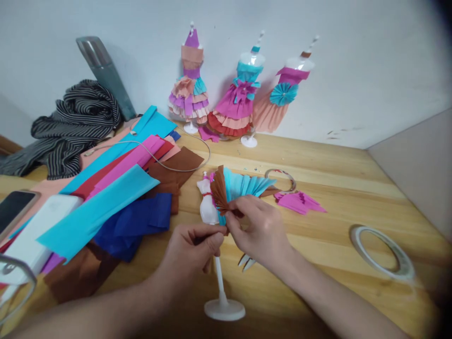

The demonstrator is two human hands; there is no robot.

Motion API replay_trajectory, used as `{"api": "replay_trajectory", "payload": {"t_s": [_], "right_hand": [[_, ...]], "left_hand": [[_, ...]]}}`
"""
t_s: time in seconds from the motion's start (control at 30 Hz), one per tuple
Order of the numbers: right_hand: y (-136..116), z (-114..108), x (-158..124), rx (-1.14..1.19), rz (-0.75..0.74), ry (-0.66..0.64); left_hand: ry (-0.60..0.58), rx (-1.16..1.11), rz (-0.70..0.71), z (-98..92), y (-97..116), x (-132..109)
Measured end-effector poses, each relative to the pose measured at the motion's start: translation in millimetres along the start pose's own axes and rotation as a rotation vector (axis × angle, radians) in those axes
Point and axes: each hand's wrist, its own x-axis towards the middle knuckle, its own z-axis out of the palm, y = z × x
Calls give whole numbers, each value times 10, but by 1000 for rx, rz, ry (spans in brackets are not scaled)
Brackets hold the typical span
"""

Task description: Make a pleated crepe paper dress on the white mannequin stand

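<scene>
Fingers of my right hand pinch the gathered lower edge of a pleated brown crepe paper fan. My left hand is closed, thumb against forefinger, on a lower end of the brown paper by the right fingertips. Just behind the fingers is a small white dress-form mannequin with a red band at its waist and magenta at one side. Its pole runs down behind my left hand to a round white base. Pleated light-blue crepe paper fans out behind the brown pleats. Scissors lie partly hidden under my right hand.
Three dressed mannequins stand along the wall. Layered crepe paper sheets, a white box-like device, a phone, a striped cloth and a bottle are left. Tape rolls and magenta scraps lie right.
</scene>
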Motion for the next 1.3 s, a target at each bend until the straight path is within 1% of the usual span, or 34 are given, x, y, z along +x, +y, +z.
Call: {"api": "replay_trajectory", "payload": {"t_s": [0.07, 0.17, 0.47, 0.9, 1.07, 1.13, 1.2, 1.3], "right_hand": [[-5, 3, -9, -89, -40, 7], [-19, 1, -13, -156, -41, -7], [-70, -46, -11, -172, -2, -106], [-119, -88, -38, -98, -24, -111], [-161, -86, -52, -4, -42, -134], [-168, -90, -64, 24, -44, -141], [-167, -99, -75, 58, -32, -173], [-163, -120, -81, 91, -3, -288]], "left_hand": [[25, -58, 20, 41, 23, 14], [63, -84, 93, 71, 9, 41], [83, 24, 216, 85, -119, 45], [82, 27, 318, 109, -55, 20], [105, -1, 371, 92, -79, 48], [142, 30, 409, 64, -84, 72], [187, 108, 437, 25, -80, 97], [206, 288, 472, -50, -65, 127]]}}
